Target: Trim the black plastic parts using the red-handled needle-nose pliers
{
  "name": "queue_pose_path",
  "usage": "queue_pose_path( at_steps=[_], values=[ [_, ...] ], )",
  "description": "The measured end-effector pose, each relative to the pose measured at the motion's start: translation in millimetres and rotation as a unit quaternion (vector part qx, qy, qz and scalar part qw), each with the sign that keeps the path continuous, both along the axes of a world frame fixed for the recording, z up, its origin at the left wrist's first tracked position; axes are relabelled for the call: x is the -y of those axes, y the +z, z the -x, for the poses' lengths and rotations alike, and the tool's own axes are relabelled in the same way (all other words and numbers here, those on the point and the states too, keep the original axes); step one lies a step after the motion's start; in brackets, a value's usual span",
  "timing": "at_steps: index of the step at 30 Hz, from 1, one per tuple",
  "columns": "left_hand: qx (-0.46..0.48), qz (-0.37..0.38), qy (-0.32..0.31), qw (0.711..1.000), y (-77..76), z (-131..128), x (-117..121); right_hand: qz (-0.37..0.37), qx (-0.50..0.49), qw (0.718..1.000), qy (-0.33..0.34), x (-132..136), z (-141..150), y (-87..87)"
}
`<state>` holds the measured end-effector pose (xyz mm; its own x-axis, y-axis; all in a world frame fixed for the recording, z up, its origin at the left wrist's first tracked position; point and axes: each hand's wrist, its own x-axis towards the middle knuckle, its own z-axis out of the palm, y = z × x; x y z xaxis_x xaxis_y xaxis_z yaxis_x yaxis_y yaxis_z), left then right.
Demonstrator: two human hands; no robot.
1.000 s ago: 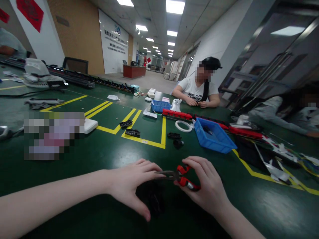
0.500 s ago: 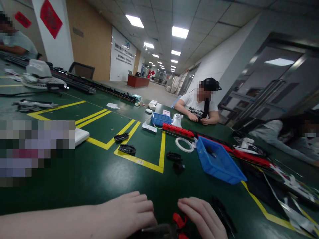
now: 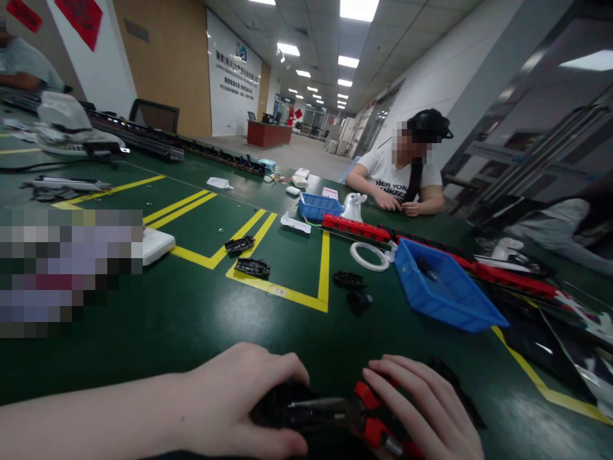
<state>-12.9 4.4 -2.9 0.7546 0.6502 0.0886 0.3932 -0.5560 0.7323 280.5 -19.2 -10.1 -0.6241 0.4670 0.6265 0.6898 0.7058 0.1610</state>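
Note:
My left hand (image 3: 234,402) lies at the bottom of the view, its fingers curled over a black plastic part (image 3: 278,409) on the green table (image 3: 201,319). My right hand (image 3: 426,409) grips the red handles of a pair of pliers (image 3: 354,415). The pliers' metal jaws point left and reach onto the black part. The underside of the part is hidden by both hands.
A blue bin (image 3: 445,287) stands to the right beyond my hands, with a white tape ring (image 3: 368,255) and small black parts (image 3: 354,291) beside it. Yellow floor-style lines mark the table. A seated person in a white shirt (image 3: 397,182) works at the far side.
The view has tilted down slightly, so both hands and the pliers show more fully than half a second ago. The grip on the pliers and black part is unchanged.

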Motion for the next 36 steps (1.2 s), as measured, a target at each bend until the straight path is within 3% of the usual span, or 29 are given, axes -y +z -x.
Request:
queue_pose_path(
  at_steps=[4,9,20,36],
  values=[
    [0.017,0.011,-0.008,1.000,-1.5,1,-1,0.031,-0.009,0.999,-0.011,5,1,-0.1],
    [0.036,0.030,-0.009,0.999,-0.9,2,-3,0.069,-0.031,0.997,0.027,10,3,0.9],
    [0.001,0.028,-0.031,0.999,3.0,1,-5,0.144,-0.062,0.988,-0.005,14,6,-3.5],
    [-0.019,0.016,-0.100,0.995,7.3,4,-8,0.170,-0.034,0.983,0.064,4,4,-3.3]
  ],
)
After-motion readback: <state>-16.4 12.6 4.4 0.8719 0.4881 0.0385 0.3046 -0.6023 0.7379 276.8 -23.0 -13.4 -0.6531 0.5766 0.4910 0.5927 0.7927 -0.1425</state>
